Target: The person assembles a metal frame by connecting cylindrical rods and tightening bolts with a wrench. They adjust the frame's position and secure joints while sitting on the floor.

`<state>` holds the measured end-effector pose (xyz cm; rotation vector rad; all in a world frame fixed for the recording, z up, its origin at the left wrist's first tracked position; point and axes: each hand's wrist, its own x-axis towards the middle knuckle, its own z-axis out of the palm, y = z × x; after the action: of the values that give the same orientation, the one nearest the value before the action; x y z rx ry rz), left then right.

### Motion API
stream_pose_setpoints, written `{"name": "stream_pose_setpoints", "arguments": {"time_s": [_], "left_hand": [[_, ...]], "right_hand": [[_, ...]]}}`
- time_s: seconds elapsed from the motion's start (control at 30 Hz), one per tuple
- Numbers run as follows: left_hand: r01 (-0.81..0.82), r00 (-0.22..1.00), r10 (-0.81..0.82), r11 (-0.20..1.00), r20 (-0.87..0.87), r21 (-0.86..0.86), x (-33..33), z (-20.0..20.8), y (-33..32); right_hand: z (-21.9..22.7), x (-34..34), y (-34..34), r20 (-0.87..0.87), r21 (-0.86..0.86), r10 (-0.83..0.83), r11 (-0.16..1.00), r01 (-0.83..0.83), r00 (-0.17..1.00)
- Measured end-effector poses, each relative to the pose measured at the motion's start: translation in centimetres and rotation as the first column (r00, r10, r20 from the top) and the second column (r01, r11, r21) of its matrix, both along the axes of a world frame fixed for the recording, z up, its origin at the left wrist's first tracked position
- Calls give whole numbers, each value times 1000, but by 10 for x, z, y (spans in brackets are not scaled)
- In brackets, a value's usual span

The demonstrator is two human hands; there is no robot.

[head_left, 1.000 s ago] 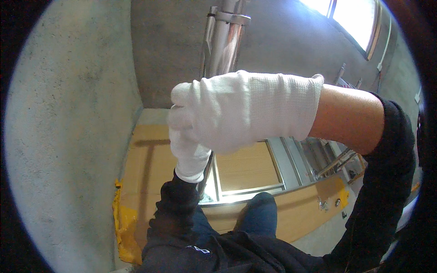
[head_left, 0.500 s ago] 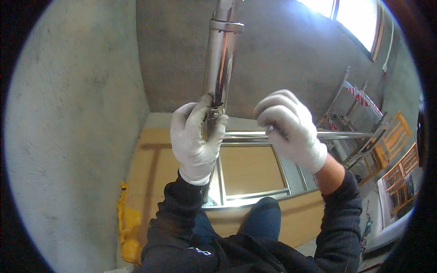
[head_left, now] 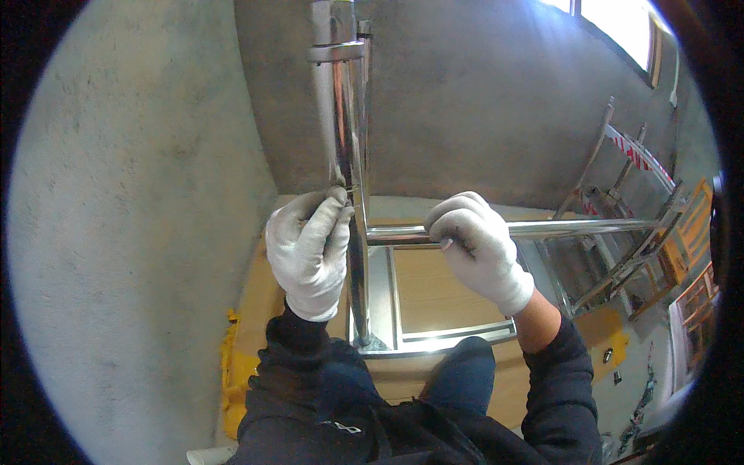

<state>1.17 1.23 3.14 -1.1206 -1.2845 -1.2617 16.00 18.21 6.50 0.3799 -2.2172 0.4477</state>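
Observation:
A shiny upright metal post (head_left: 341, 124) with a collar (head_left: 336, 52) around its upper part stands in front of me. My left hand (head_left: 311, 248), in a white knitted glove with dark-stained fingertips, is at the post's left side. Its thumb and fingers pinch a small thin metal piece (head_left: 351, 188), whose exact kind is too small to tell. To the right of the post, my gloved right hand (head_left: 477, 252) is closed in a loose fist above the horizontal metal tube (head_left: 589, 227). Whatever lies inside its curled fingers is hidden.
A metal frame (head_left: 457, 333) lies low over tan sheeting (head_left: 442, 291). Bare grey walls (head_left: 155, 194) rise on the left and ahead. On the right stand a ladder-like metal frame (head_left: 601, 163) with red-and-white tape and wooden chairs (head_left: 690, 225). Yellow plastic (head_left: 235, 380) lies at lower left.
The view has shifted, so the post appears farther left. My left fingers have come off the ring-like fitting they held against the post and now pinch at its side. My right hand stays closed.

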Motion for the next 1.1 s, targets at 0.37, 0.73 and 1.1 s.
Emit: {"name": "stream_pose_setpoints", "arguments": {"time_s": [0.37,0.73,1.1], "left_hand": [[-524,844,465,820,-266,-229,17,34,-10],[-621,776,567,614,-275,-488,35,59,-15],[-576,759,640,745,118,-336,31,27,14]], "right_hand": [[-13,20,24,-82,-86,41,995,-48,996],[-30,40,49,-150,-174,48,982,-74,987],[-48,4,24,-55,-835,397,485,-260,916]]}}
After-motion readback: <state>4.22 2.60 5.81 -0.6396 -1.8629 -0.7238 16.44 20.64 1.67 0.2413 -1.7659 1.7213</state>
